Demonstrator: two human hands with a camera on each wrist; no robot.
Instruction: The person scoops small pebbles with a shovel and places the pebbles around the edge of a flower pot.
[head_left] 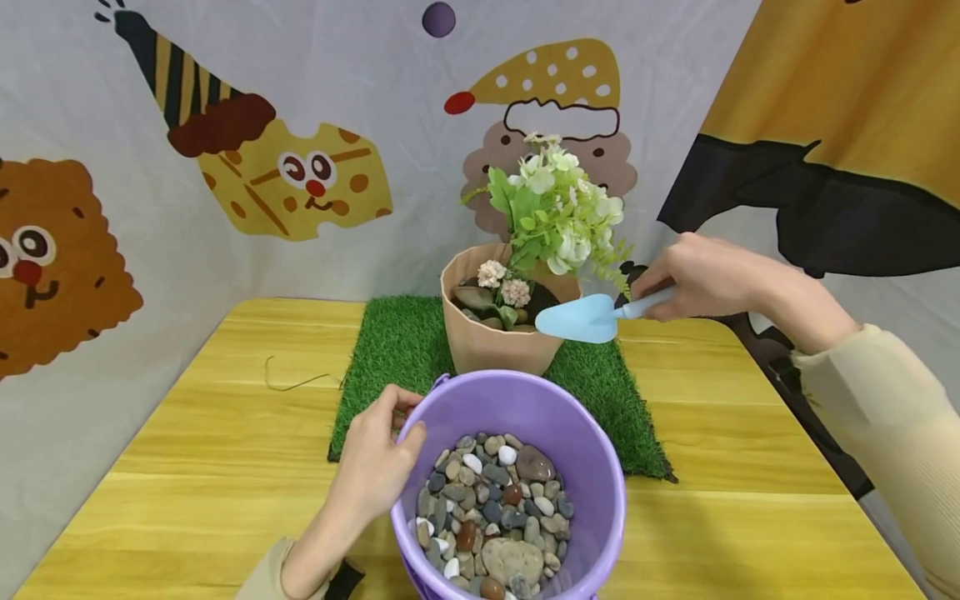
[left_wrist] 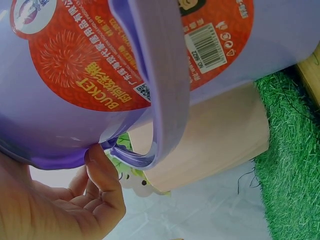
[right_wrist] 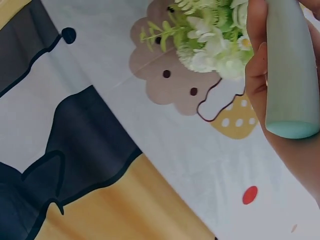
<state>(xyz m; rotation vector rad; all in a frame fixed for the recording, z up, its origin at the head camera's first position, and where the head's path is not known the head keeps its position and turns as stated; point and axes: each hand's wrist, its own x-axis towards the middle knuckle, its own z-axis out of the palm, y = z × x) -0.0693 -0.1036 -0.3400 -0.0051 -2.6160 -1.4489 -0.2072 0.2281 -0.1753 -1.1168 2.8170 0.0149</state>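
Note:
A purple bucket [head_left: 581, 429] stands on the table with many mixed pebbles [head_left: 491, 500] in its bottom. My left hand [head_left: 378, 458] pinches its left rim, and the left wrist view shows the thumb against that rim beside the bucket handle [left_wrist: 172, 85]. In my right hand [head_left: 708, 279] is a light blue trowel [head_left: 581, 319], gripped by its handle [right_wrist: 292, 75]. The trowel blade is over the right front rim of a peach flowerpot [head_left: 498, 350]. Stones and two pale pink flowers [head_left: 504, 283] are in the pot, with a white-and-green flower bunch [head_left: 562, 208] on its right side.
An artificial grass mat [head_left: 405, 333] lies under the pot on the wooden table [head_left: 225, 467]. A thin dark strand [head_left: 296, 384] lies left of the mat. Behind hangs a cloth [head_left: 360, 67] with cartoon prints.

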